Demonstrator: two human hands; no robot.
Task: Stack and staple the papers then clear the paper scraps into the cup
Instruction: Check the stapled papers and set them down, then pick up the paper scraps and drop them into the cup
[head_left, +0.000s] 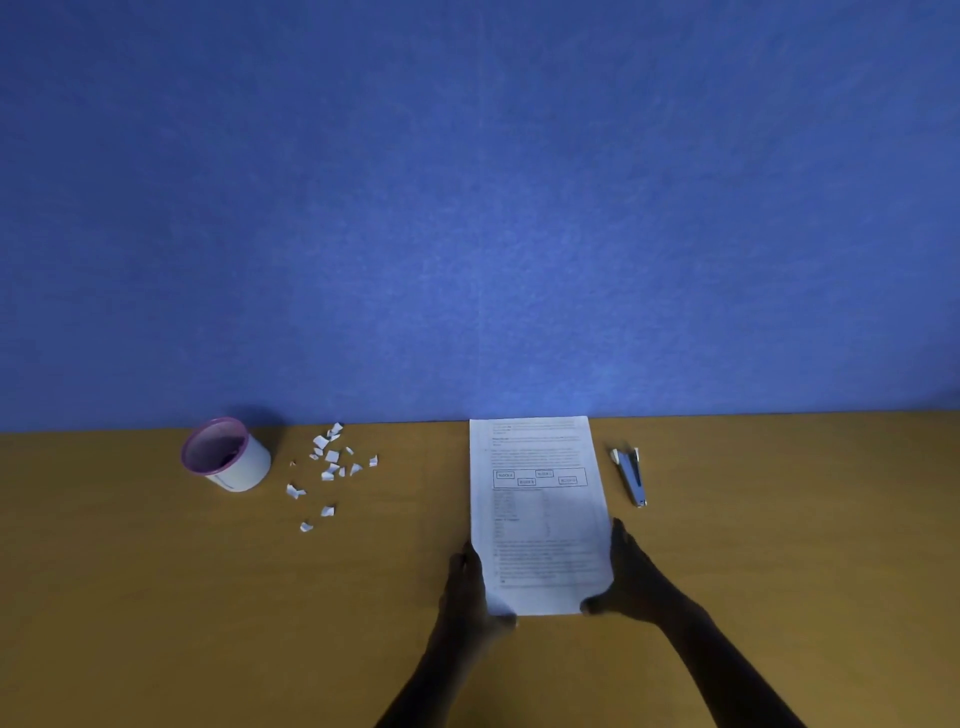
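A stack of printed white papers (537, 509) lies on the wooden table, its far edge against the blue wall. My left hand (467, 587) presses the stack's lower left edge with straight fingers. My right hand (628, 571) lies along the lower right edge, thumb at the near corner. A blue stapler (630, 474) rests on the table to the right of the papers. Several small white paper scraps (330, 465) are scattered to the left. A white cup with a purple rim (226, 454) stands left of the scraps, tilted toward the camera.
The wooden table (156, 597) runs the full width and ends at a blue wall (467, 208) behind. Bare tabletop lies between the scraps and the papers and to the right of the stapler.
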